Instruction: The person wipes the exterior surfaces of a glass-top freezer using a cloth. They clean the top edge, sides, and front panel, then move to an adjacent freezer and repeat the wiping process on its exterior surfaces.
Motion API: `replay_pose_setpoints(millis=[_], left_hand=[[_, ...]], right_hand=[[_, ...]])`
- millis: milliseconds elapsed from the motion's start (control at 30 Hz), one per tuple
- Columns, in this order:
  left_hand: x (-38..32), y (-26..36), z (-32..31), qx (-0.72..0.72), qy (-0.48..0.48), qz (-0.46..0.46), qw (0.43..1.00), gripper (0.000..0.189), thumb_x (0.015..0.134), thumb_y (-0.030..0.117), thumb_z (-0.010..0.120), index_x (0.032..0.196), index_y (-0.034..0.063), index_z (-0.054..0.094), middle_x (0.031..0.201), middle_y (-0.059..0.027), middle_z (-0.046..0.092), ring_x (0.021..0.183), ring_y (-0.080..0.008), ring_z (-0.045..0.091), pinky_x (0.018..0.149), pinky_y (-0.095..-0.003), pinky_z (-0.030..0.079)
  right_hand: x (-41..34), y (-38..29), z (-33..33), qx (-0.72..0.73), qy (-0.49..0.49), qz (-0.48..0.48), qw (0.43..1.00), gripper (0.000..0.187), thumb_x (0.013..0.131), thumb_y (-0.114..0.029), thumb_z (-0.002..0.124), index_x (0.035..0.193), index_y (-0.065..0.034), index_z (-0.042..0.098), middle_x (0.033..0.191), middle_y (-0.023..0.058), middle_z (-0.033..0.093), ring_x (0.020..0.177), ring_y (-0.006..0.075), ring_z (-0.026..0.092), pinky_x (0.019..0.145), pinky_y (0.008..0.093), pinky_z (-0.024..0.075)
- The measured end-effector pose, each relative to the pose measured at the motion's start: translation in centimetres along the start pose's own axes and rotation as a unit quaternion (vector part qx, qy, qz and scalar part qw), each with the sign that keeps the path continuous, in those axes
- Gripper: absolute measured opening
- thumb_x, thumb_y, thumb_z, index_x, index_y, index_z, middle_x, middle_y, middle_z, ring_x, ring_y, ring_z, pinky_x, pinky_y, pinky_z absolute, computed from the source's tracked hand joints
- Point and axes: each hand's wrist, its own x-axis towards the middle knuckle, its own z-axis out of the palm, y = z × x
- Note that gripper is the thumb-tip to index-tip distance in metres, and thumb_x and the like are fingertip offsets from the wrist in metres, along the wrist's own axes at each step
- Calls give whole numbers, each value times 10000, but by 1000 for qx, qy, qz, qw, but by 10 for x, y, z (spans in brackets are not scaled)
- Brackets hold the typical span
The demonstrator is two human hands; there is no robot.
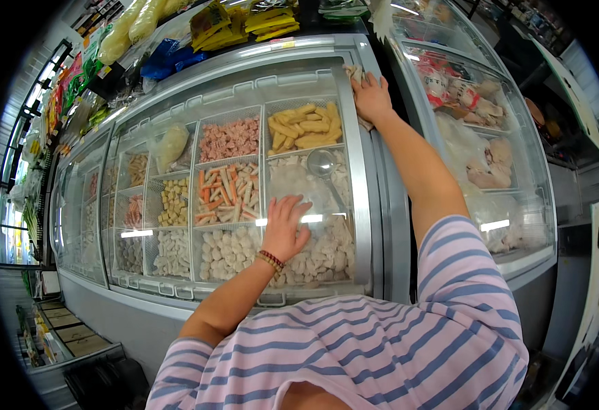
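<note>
My right hand [373,98] presses a crumpled beige cloth [354,73] against the right frame of a chest freezer [389,215], near its far corner. Parts of the cloth show above and below the palm; the rest is hidden under the hand. My left hand [285,225], with beaded bracelets at the wrist, is spread over the glass sliding lid [232,192] and holds nothing. Under the glass, bins hold crab sticks [227,192], pink meat pieces [230,138], yellow-brown rolls [304,125] and whitish balls [227,251]. A metal ladle [322,163] lies in the bin beyond my left fingers.
A second glass-topped freezer [527,154] with packaged poultry [489,161] stands to the right, across a narrow dark gap. Yellow packets [271,23] and blue bags [168,57] line the far edge. Wooden crates [66,328] stand at the lower left.
</note>
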Motion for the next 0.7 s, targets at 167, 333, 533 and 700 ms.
replay_pose_setpoints(millis=[167,333,533,700], left_hand=[[-3,-2,5,6,41,23,999,406,737,131,530,1142,105,503,1198,-121,454,1173,-320,389,1045,-515,214],[-4,-3,9,9,56,37,998,394,741,133,526,1133,103,504,1184,-114,458,1171,-314,386,1051,-512,204],[-7,-7,9,6,69,47,997,384,743,159,530,1120,90,510,1190,-103,467,1182,-290,380,1057,-507,198],[-5,-4,11,-4,69,41,997,388,739,166,534,1116,76,512,1190,-112,471,1188,-292,376,1054,-517,195]], right_hand=[[-111,-24,-31,42,42,-41,997,406,879,-267,408,1232,-87,494,1240,151,515,1263,285,359,1034,512,201],[-222,-48,-68,76,40,-39,996,386,889,-235,405,1235,-83,484,1267,161,485,1258,291,358,1035,502,207],[-323,-75,-119,90,-16,-39,995,368,794,-167,539,1152,-86,515,1084,119,550,1157,277,430,983,480,280],[-368,-88,-146,110,-113,9,988,337,735,-163,588,1061,-85,553,909,95,557,972,286,524,803,399,425]])
